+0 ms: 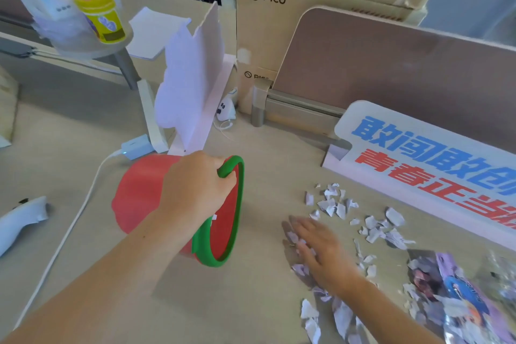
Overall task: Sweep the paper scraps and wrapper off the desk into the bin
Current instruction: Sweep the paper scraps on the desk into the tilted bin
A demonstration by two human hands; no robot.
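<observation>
We are in the sweeping step. Our left hand (195,187) holds the red bin (156,190) tipped on its side on the counter (251,301), fingers (226,181) curled around its green rim (237,204), the mouth facing right. Our right hand (318,248) lies flat and open, fingers spread, among the paper scraps (335,204), which are scattered just right of the bin's mouth but apart from it. The shiny wrapper (452,296) lies farther right, near the counter's edge. Next, we judge, the flat hand must push the scraps leftward into the mouth, then reach back for the wrapper.
</observation>
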